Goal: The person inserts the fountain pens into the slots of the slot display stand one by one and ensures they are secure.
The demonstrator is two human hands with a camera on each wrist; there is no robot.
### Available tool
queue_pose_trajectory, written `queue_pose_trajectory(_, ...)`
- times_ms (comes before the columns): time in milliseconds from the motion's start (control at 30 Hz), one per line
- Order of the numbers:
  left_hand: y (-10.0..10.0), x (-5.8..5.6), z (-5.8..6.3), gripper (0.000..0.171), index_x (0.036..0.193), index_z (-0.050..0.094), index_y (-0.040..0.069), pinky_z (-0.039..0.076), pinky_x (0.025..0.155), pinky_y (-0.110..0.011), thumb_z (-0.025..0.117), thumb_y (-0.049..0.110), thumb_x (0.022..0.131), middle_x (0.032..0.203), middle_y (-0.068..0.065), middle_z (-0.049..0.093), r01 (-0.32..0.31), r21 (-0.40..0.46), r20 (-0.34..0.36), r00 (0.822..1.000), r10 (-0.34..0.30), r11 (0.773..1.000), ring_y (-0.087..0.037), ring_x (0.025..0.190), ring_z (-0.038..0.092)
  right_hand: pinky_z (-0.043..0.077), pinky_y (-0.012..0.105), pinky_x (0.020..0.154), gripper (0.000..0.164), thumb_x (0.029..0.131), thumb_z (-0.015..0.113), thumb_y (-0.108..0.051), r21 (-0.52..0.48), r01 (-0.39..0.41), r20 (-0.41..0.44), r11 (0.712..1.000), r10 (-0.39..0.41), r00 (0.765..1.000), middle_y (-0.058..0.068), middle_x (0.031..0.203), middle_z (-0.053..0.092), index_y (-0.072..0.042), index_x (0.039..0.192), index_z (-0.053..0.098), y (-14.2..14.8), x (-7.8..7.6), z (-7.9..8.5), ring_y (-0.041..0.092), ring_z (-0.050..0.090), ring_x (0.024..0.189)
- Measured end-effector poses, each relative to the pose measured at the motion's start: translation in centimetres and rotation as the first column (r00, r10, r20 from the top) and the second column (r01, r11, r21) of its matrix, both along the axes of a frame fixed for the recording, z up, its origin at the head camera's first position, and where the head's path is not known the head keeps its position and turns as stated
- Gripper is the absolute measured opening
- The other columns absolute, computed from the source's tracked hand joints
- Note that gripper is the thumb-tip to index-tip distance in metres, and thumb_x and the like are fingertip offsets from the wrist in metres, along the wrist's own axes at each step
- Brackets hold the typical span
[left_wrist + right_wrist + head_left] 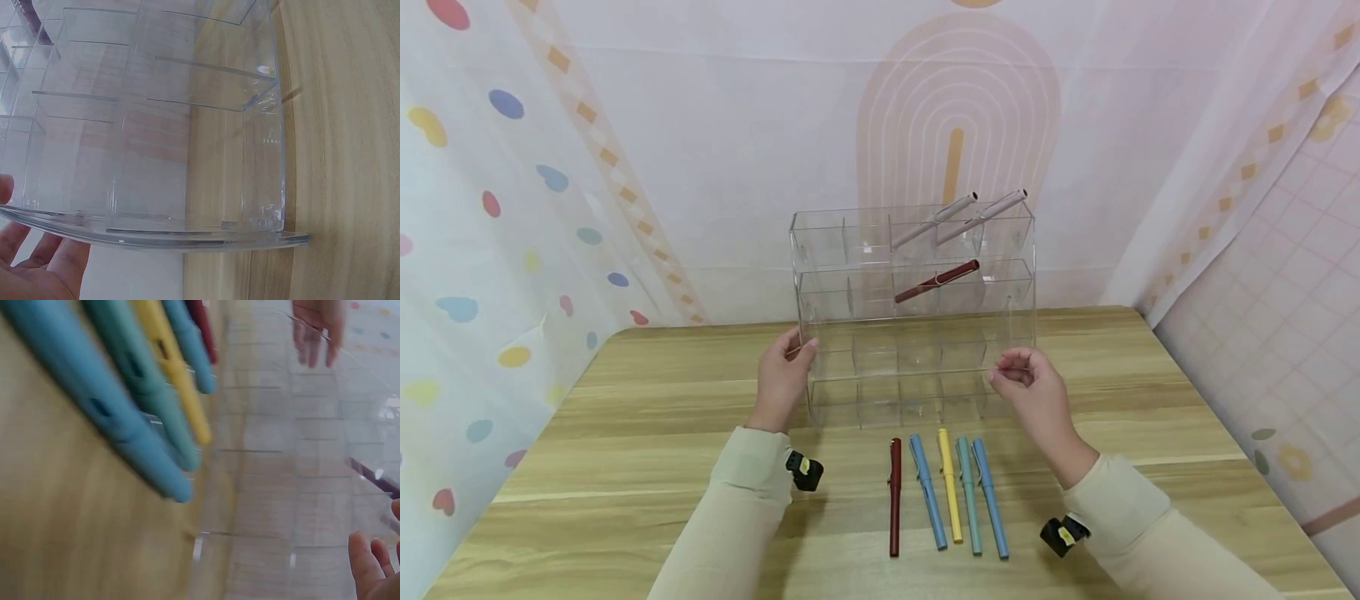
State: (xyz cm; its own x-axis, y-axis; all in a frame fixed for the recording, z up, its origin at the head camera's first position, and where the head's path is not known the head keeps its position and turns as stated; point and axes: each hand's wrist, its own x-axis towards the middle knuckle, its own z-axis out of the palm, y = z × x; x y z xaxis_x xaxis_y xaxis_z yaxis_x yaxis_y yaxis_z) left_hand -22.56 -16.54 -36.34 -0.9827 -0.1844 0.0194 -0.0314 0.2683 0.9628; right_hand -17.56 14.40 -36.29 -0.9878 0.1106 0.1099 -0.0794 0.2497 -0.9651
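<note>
A clear acrylic pen rack (pixel 823 293) with tiered, divided compartments stands upright on the table. My left hand (pixel 782 379) grips its left side panel; in the left wrist view the thumb is inside the panel and the fingers (pixel 69 265) are outside. At the rack's lower right, my right hand (pixel 1037 396) has loosely bent fingers with nothing between them. Two pale pens (pixel 935 221) lean in the top tier, and a dark red pen (pixel 938 281) leans in the tier below. The right wrist view is blurred.
In front of the rack lie a dark red pen (pixel 895 500), a blue pen (pixel 929 493), a yellow pen (pixel 951 487), a teal pen (pixel 969 497) and another blue pen (pixel 991 500). A patterned curtain (pixel 737 150) hangs behind the wooden table (pixel 647 417).
</note>
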Motion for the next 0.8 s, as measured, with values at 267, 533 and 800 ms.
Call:
queue_pose_trajectory(267,0.0,0.0,0.0,0.042,0.139,0.048,0.004,0.040,0.106,-0.046,0.051,0.021,0.101,0.134,-0.016,0.052,0.004,-0.015,0.011,1.000,-0.003,1.000,-0.030,0.128,0.046,0.051,0.020,0.076,0.029,0.089,0.065,-0.003,0.140,-0.071,0.085,0.988,0.060,0.995,0.019,0.111,0.059,0.005,0.114,0.054,0.5,1.5,-2.5,0.023,0.059,0.097)
queue_pose_trajectory(533,0.0,-0.1,-0.1,0.042,0.139,0.048,0.004,0.040,0.105,-0.045,0.051,0.021,0.101,0.134,-0.016,0.052,0.000,-0.006,0.003,1.000,0.000,1.000,-0.030,0.127,0.047,0.053,0.034,0.074,0.033,0.086,0.066,-0.003,0.243,-0.164,0.163,0.956,0.126,0.979,0.018,0.105,0.061,0.007,0.116,0.056,0.7,2.2,-4.1,0.026,0.061,0.091)
queue_pose_trajectory(800,0.1,-0.1,-0.1,0.041,0.138,0.049,0.004,0.041,0.105,-0.045,0.052,0.020,0.100,0.133,-0.017,0.053,-0.012,-0.017,0.002,1.000,0.012,1.000,-0.031,0.126,0.048,0.050,0.033,0.068,0.041,0.083,0.069,-0.003,0.278,-0.260,0.246,0.925,0.193,0.950,0.014,0.097,0.058,0.008,0.120,0.055,0.5,2.4,-4.8,0.026,0.059,0.092)
